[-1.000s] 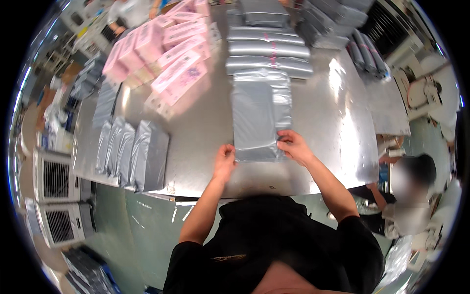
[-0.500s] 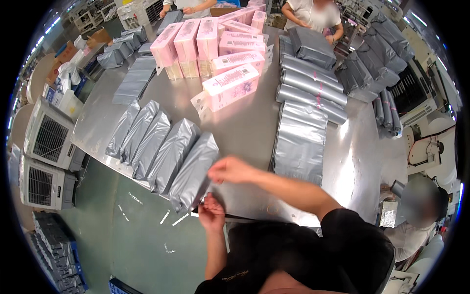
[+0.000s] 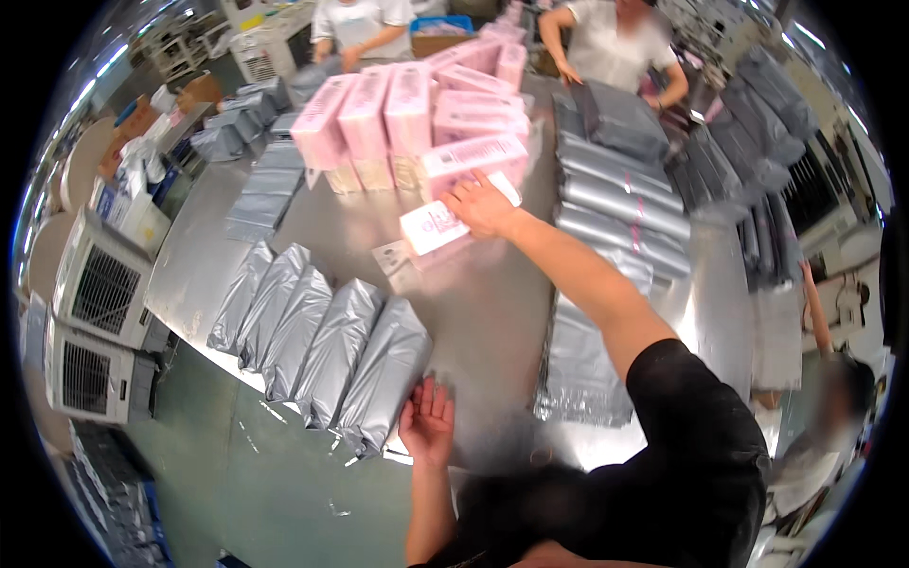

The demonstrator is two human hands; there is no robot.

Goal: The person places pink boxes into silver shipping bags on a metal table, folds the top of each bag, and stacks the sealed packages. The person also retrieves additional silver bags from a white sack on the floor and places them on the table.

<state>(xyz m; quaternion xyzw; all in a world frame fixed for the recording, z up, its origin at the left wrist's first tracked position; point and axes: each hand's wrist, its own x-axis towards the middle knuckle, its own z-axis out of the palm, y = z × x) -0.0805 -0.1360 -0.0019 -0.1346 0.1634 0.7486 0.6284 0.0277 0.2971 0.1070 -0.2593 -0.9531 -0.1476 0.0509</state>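
Observation:
My right hand (image 3: 481, 206) reaches over the steel table with its fingers bent over the top of a pink and white plastic-wrapped pack (image 3: 434, 227), which looks like a tissue pack. A see-through flap shows at that pack's near left end. Behind it stand more pink packs (image 3: 409, 109), some upright, others lying on one another. Near the table's front edge, my left hand (image 3: 431, 423) is open, palm up and fingers stretched, holding nothing. Just left of it is the nearest of several filled grey mailing bags (image 3: 383, 369), lined up along the table edge.
Flat grey bags (image 3: 592, 364) and rolled grey bags (image 3: 620, 194) lie on the right side of the steel table (image 3: 473, 331). Flat bags (image 3: 260, 199) also lie at the left. Two people work across the table; another is at the far right. Air coolers (image 3: 99, 284) stand left.
My right hand has moved forward from the nearest grey bag onto the front pink pack. My left hand has opened out beside the bag. The whole view has shifted slightly.

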